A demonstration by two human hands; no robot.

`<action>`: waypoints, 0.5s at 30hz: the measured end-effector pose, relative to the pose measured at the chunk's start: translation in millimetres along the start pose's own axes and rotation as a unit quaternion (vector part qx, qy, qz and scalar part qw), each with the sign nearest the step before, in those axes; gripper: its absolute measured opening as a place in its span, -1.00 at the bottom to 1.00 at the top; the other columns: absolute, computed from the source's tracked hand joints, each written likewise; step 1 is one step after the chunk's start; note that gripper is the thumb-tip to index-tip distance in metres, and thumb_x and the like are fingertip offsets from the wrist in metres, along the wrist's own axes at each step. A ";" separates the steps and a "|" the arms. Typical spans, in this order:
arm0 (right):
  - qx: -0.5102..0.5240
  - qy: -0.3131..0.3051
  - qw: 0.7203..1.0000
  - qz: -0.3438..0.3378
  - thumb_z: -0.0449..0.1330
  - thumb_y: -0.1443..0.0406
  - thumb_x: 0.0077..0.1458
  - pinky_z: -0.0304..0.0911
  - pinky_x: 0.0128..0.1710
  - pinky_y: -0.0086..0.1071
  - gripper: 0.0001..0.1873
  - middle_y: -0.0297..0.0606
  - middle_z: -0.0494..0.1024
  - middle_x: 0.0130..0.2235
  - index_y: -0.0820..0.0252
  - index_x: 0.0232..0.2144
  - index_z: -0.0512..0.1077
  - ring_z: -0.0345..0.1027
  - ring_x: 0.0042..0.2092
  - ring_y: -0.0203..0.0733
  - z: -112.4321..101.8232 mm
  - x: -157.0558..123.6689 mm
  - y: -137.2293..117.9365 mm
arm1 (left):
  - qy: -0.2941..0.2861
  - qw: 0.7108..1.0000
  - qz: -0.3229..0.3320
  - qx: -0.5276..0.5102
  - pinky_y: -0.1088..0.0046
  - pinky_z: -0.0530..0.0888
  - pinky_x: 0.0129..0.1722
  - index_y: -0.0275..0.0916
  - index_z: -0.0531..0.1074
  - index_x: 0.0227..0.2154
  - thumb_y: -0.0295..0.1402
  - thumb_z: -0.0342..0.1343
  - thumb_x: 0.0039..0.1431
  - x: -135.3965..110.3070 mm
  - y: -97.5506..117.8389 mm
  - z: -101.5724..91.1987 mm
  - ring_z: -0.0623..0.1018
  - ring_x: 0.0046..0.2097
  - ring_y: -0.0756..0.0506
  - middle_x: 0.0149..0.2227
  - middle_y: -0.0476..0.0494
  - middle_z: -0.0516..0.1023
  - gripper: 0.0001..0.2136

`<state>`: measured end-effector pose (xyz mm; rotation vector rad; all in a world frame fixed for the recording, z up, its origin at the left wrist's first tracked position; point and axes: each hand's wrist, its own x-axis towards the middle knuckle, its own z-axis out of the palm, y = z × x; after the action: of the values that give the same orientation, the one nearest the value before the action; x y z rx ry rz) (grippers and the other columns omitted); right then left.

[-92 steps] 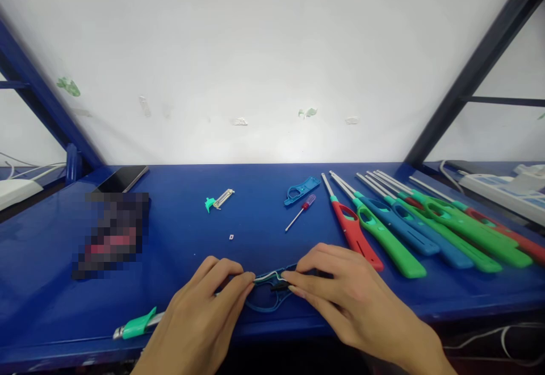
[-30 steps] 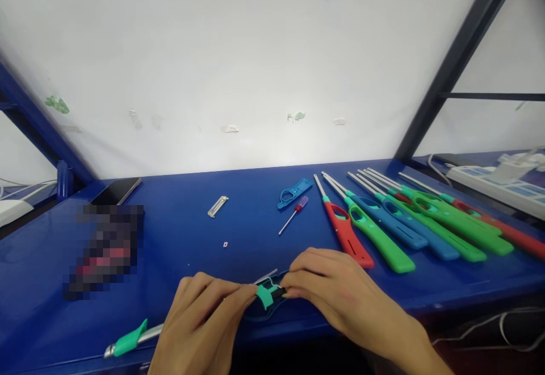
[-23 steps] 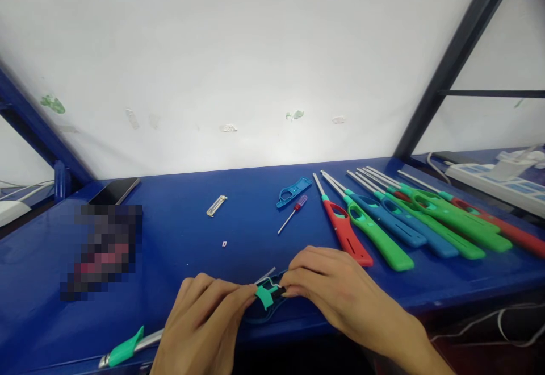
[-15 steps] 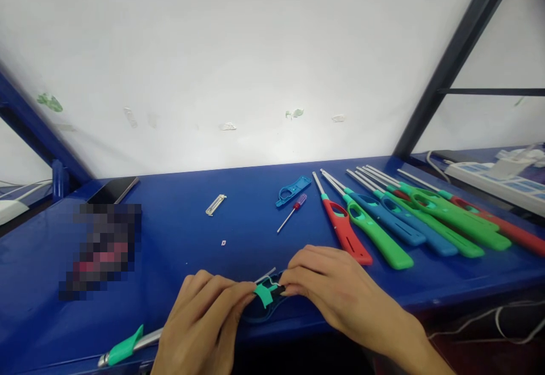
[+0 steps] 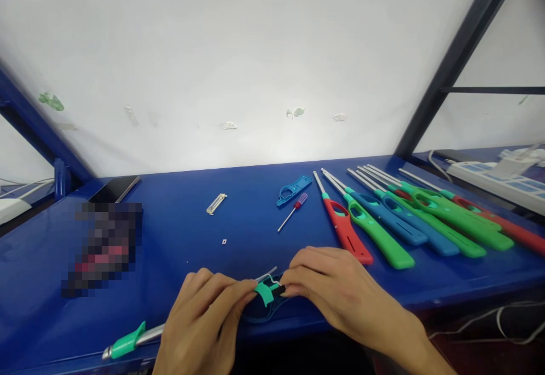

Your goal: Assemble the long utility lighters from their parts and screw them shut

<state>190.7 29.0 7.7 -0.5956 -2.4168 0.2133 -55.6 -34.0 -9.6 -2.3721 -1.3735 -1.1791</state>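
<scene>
My left hand (image 5: 204, 315) pinches a small green trigger (image 5: 265, 294) over an opened blue lighter handle half (image 5: 259, 312) at the table's front edge. My right hand (image 5: 336, 284) has its fingertips closed on a small black part (image 5: 279, 290) beside the trigger; how far it also grips the handle is hidden. A thin white wire (image 5: 271, 277) loops above these parts. Left of my left hand, a metal lighter tube (image 5: 149, 335) with a green collar (image 5: 128, 342) reaches past the table edge.
The blue table (image 5: 170, 233) holds a matching blue handle half (image 5: 294, 191), a red-handled screwdriver (image 5: 293, 211), a whitish clear part (image 5: 217, 204) and a tiny pale piece (image 5: 224, 242). Several lighters (image 5: 361, 210) lie right; a phone (image 5: 111, 189) and a blurred object (image 5: 102, 250) left.
Both hands stay at the blue handle half with nearly the same pinch. The green trigger appears slightly tilted compared with before. The whole view has shifted a little.
</scene>
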 end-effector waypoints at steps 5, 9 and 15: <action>0.000 0.001 1.000 0.004 0.08 0.27 0.54 0.27 -0.25 -0.34 -0.72 -0.28 0.61 -0.26 0.20 -0.18 0.56 0.46 -0.26 -0.23 -0.4 0.7 -0.4 | -0.005 1.000 0.009 0.001 0.36 0.40 -0.22 -0.08 0.55 -0.03 -0.56 0.15 0.44 -1.4 -0.9 0.7 0.49 -0.28 -0.04 -0.25 0.06 0.65 -0.77; 0.002 -0.004 1.000 0.014 0.09 0.28 0.53 0.27 -0.26 -0.33 -0.72 -0.27 0.60 -0.25 0.22 -0.20 0.56 0.44 -0.25 -0.21 -1.6 0.5 -0.7 | -0.010 1.000 0.013 -0.003 0.38 0.45 -0.16 -0.10 0.54 -0.03 -0.55 0.16 0.44 -2.9 -1.5 0.7 0.51 -0.22 -0.06 -0.22 0.04 0.66 -0.79; 0.003 0.003 1.000 0.014 0.08 0.28 0.54 0.27 -0.26 -0.34 -0.70 -0.26 0.60 -0.27 0.24 -0.20 0.56 0.43 -0.27 -0.22 -1.6 -0.4 -1.4 | -0.014 0.999 0.037 0.000 0.42 0.50 -0.17 -0.15 0.55 -0.02 -0.54 0.18 0.45 -4.3 -3.5 1.3 0.52 -0.21 -0.05 -0.22 -0.01 0.65 -0.82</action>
<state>191.4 27.6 9.2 -0.6265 -2.4036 0.2296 -58.8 -34.2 -14.3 -2.4256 -1.2829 -1.1311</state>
